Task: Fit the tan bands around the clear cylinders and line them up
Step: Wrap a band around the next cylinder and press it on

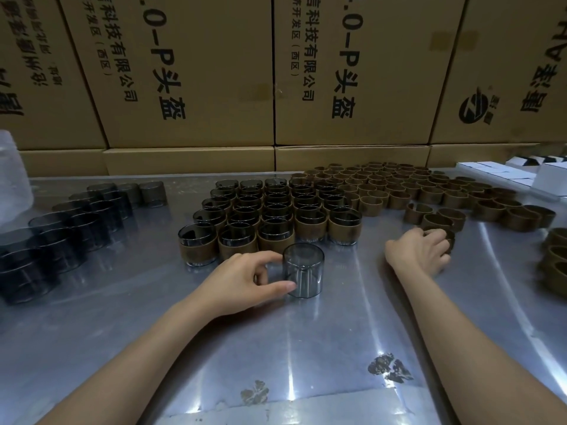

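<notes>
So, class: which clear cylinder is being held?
The bare cylinder standing alone in front of the banded rows, in the left hand's grip; it has no tan band.

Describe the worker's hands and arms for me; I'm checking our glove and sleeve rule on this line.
Both hands are bare: the left hand and right hand wear no gloves. No rings, watch or wristbands show. Both forearms are uncovered, with no sleeve visible up to the picture's edge.
</notes>
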The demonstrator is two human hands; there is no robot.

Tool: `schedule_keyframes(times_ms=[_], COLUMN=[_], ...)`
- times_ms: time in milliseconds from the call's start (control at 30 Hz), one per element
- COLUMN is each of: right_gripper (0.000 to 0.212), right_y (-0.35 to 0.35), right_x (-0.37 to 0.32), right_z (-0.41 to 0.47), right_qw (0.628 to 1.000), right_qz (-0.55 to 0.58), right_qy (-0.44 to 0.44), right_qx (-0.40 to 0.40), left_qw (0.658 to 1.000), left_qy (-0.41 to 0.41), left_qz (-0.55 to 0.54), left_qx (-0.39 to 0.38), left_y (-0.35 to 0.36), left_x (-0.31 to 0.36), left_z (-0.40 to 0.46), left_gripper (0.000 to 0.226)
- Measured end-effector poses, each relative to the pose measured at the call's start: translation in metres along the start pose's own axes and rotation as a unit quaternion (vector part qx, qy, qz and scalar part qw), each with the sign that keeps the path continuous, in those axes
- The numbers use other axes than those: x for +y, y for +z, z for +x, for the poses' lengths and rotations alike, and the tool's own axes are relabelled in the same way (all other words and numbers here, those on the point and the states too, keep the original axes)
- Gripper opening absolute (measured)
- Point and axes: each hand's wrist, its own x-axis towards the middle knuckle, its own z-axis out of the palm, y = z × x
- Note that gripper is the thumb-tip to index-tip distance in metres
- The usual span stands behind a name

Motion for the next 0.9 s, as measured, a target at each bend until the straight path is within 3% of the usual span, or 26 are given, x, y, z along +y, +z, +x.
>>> schedule_keyframes(times_ms=[100, 200, 300, 400, 467, 533, 667, 767, 900], right_gripper=[0.046, 0.045, 0.035, 0.027, 0.025, 0.027, 0.017, 0.006, 0.014], right_y=[-0.009, -0.023, -0.032, -0.038, -0.040, -0.043, -0.047, -0.044, -0.042], right_x=[-0.002, -0.012, -0.026, -0.037, -0.041, -0.043, -0.046, -0.047, -0.048], right_z=[-0.006, -0.018, -0.040, -0.059, -0.069, -0.080, -0.100, -0.109, -0.111], right_qw=[0.999, 0.986, 0.940, 0.882, 0.843, 0.813, 0.758, 0.732, 0.733], right_qz=[0.002, 0.052, 0.133, 0.216, 0.284, 0.383, 0.548, 0.554, 0.556], right_qy=[-0.042, -0.138, -0.262, -0.370, -0.432, -0.434, -0.324, -0.257, -0.225], right_qx=[0.013, 0.073, 0.175, 0.195, 0.148, 0.061, -0.141, -0.302, -0.321], left_qw=[1.000, 1.000, 1.000, 1.000, 1.000, 0.999, 0.995, 0.988, 0.987], left_qy=[-0.001, -0.004, -0.005, -0.003, -0.004, -0.010, 0.008, 0.003, 0.044], left_qz=[-0.001, -0.004, -0.004, -0.010, -0.014, -0.027, -0.102, -0.152, -0.147], left_qx=[0.002, 0.001, 0.003, 0.017, 0.022, 0.019, 0.024, 0.031, 0.046], left_y=[0.001, 0.000, 0.000, 0.000, 0.001, 0.001, 0.001, 0.001, 0.001], left_x=[0.000, 0.000, 0.000, 0.001, 0.002, 0.001, 0.000, 0.002, 0.005], left_z=[0.001, 0.001, 0.001, 0.001, 0.002, 0.003, 0.004, 0.004, 0.002], left_gripper=[0.059, 0.068, 0.063, 0.069, 0.072, 0.072, 0.056, 0.064, 0.054])
